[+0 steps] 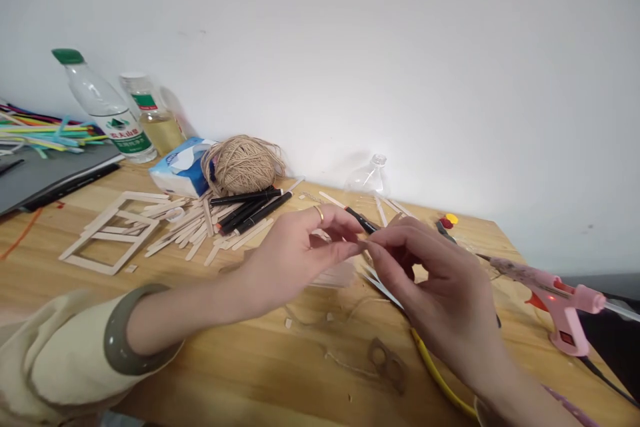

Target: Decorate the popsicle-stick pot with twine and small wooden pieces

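Observation:
Above the middle of the table, my left hand (290, 257) and my right hand (445, 287) meet fingertip to fingertip. Both are closed in a pinch, and whatever lies between the fingers is too small to make out. A ring is on a finger of the left hand. Beneath the right hand, partly covered, are scissors blades (383, 285) and a curved yellow handle (434, 373). Nearer to me lies a flat brown piece with holes (387, 365), beside a loose strand of twine (350, 367). A black marker (361, 220) shows just behind the fingertips.
At the right rests a pink glue gun (560, 297), its red light lit. Farther back are a twine ball (245, 167), a tissue pack (183, 167), black markers (257, 210), craft sticks (187, 233) and a stick frame (90, 263). Bottles (115, 113) stand by the wall.

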`<state>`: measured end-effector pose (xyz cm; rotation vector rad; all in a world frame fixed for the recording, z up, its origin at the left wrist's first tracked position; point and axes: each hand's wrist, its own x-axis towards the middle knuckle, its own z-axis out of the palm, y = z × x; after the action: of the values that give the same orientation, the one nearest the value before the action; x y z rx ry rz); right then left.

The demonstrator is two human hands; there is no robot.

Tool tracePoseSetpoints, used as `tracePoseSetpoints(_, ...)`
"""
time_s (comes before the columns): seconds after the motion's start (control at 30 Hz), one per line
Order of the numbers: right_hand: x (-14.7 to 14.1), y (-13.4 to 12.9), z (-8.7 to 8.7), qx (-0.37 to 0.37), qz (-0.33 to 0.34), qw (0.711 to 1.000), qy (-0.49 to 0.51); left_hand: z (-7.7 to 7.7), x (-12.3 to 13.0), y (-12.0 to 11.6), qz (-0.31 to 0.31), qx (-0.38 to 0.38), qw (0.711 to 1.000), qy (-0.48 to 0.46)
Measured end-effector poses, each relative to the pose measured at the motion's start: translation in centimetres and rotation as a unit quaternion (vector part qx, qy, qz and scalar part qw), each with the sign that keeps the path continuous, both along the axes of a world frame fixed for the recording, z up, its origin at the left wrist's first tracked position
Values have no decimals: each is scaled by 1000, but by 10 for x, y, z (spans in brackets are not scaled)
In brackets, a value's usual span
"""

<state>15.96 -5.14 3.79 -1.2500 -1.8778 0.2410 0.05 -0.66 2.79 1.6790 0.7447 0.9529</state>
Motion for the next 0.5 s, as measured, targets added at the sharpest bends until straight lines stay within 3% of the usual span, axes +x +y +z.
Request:
tracePoseSetpoints(0.1, 2, -13, 1, -38, 5, 999, 36, -2, 5, -8, -14, 10, 1000, -17)
tracePoseSetpoints(0.2, 10, -24, -11, -36, -15, 998, 51, -3, 2, -12, -1, 34, 999, 24)
tracePoseSetpoints(0.3, 16, -33, -36, -71, -25, 997, 18, -4, -9, -10, 52, 46, 996, 58)
tracePoseSetpoints(0.37, 16, -35, -56, -155, 32, 982, -101, -6, -18, -3, 94, 39, 992, 74)
tracePoseSetpoints(0.5, 8, -33, -86, -206, 63, 962, -169, -15, -35, 15, 143, -13, 984, 106)
